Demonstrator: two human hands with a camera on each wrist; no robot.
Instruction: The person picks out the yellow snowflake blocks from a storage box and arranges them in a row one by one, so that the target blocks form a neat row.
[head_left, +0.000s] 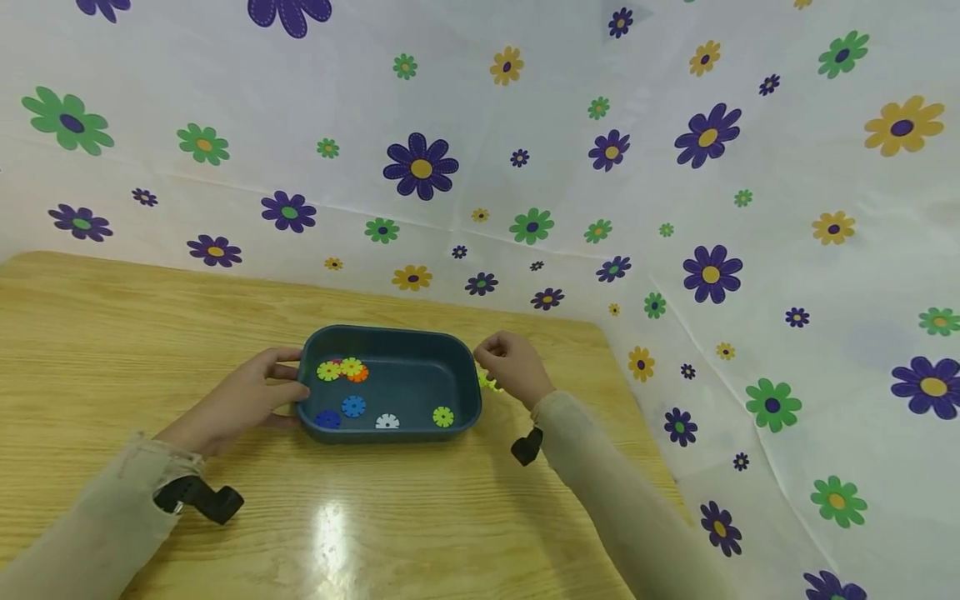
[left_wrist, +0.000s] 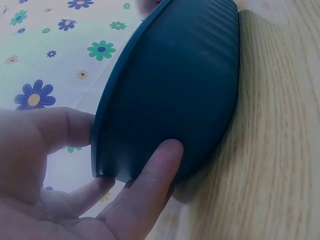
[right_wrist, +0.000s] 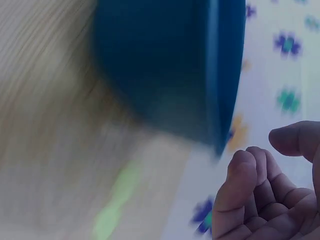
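A dark blue-green rectangular tub point(head_left: 390, 435) sits on the table with several notched plastic discs inside. At its left end, my left hand point(head_left: 255, 396) grips the rim and outer wall; in the left wrist view a finger point(left_wrist: 162, 160) lies on that wall. By the right end is my right hand point(head_left: 513, 362), its fingers loosely bent, the thumb apart from them, and nothing between them. Beneath this hand lie yellow-green discs point(head_left: 487, 382) on the table, partly hidden in the head view. The right wrist view shows a blurred yellow-green shape point(right_wrist: 117, 202) there.
Inside the tub are yellow-green discs point(head_left: 443, 417), an orange disc point(head_left: 360, 375), blue discs point(head_left: 353, 407) and a white disc point(head_left: 387, 422). The wooden table point(head_left: 247, 517) meets a flower-printed cloth point(head_left: 480, 100) behind and at right. Black straps point(head_left: 198, 496) are on both wrists.
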